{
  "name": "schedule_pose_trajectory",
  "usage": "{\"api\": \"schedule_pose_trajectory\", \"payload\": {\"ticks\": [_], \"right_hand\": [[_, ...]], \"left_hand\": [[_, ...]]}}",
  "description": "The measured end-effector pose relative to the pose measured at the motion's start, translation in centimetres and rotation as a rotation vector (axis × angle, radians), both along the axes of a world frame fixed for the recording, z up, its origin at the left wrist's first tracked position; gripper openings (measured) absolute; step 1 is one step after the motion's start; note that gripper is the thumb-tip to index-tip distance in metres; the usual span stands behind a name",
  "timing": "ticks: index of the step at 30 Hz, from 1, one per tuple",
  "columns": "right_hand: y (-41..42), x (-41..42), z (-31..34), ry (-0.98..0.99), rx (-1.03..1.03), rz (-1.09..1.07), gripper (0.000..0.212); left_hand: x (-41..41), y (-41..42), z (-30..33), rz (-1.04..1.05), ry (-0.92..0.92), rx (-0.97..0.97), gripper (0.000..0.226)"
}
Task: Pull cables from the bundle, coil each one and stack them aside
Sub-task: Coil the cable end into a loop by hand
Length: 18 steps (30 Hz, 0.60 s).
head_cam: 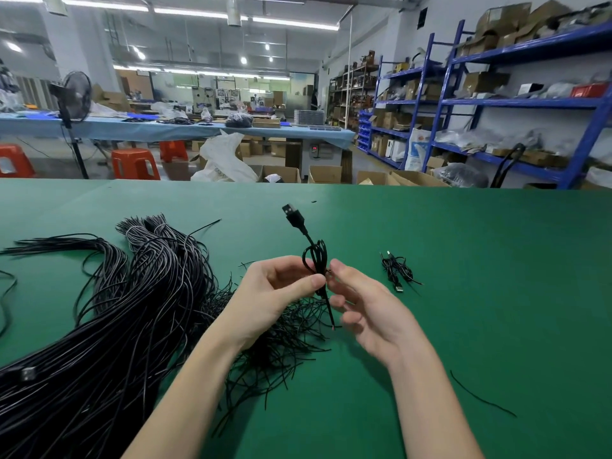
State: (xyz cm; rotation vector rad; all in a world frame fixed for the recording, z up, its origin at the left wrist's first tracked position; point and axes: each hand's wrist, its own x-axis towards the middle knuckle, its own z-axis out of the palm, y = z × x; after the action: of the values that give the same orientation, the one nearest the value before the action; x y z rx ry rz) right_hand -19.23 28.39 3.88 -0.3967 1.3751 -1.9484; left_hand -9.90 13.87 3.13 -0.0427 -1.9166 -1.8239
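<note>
A thick bundle of black cables [139,313] sprawls over the left half of the green table [480,246], its loose ends fanned out under my wrists. Above the table's middle I hold one black USB cable [317,256] folded into a small coil, its plug [292,213] sticking up and its bare tail hanging down. My left hand [275,293] pinches the coil at its waist between thumb and fingers. My right hand [361,303] touches the same spot with thumb and forefinger, pinching the cable. A coiled cable [399,271] lies to the right.
A single loose black wire [480,395] lies near the right front of the table. Another stray cable [6,293] curls at the far left edge. Beyond the table are cardboard boxes [324,173], red stools [134,164] and blue shelving [496,104].
</note>
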Motion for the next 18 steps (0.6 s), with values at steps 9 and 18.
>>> {"api": "schedule_pose_trajectory", "payload": {"ticks": [9, 18], "right_hand": [[0.9, -0.5, 0.4, -0.073, -0.006, 0.085, 0.033], [1.5, -0.7, 0.2, -0.150, -0.032, 0.170, 0.011]], "left_hand": [[0.3, 0.5, 0.4, 0.028, 0.041, -0.179, 0.018], [0.2, 0.6, 0.4, 0.025, 0.059, -0.212, 0.020]]}}
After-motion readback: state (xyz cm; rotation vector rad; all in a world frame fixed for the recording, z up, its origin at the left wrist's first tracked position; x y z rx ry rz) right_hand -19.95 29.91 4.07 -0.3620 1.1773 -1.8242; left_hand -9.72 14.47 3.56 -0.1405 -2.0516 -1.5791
